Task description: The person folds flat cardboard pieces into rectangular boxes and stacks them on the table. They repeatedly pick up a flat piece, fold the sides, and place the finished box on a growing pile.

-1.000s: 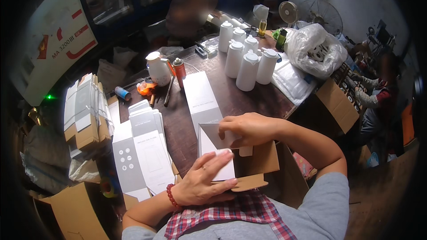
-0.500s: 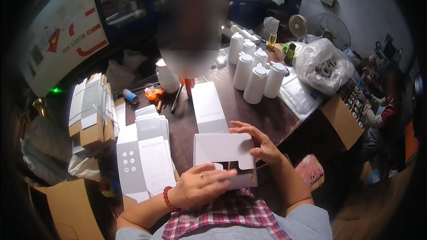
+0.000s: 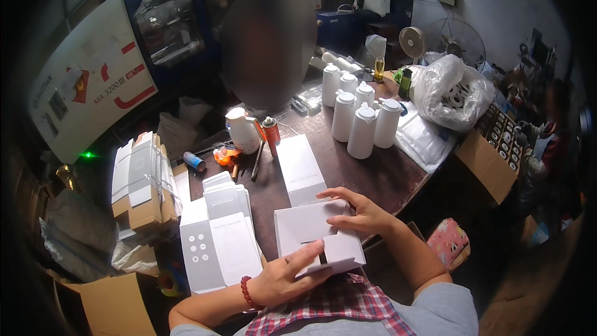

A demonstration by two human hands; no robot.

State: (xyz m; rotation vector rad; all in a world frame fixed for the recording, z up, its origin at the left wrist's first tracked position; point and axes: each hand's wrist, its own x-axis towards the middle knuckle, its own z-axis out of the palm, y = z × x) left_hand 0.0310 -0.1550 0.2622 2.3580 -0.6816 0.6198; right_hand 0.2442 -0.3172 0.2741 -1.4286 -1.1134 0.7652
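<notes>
A white carton box point(image 3: 298, 224) sits in front of me at the table's near edge, its end toward me, with the flaps partly folded in. A narrow dark gap shows between the flaps. My left hand point(image 3: 289, 277) grips the near left side of the box, thumb on top and fingers along the flap. My right hand point(image 3: 360, 214) is curved over the far right edge, its thumb pressing on the flap. Just beyond stands or lies another white and grey box point(image 3: 301, 165). Flat white and grey cartons point(image 3: 230, 242) are piled left of my hands.
Several white jugs point(image 3: 362, 134) stand at the back right, near a plastic bag of parts point(image 3: 451, 93). Tied cardboard point(image 3: 140, 180) is stacked at left. A spray can point(image 3: 270, 134), a patterned jug point(image 3: 241, 130) and a blue can point(image 3: 194, 161) are on the table point(image 3: 392, 177). A person is across it.
The box's flaps have been folded further down over the opening, which is now a small gap. My right hand has shifted inward onto the flap. The view has tilted slightly.
</notes>
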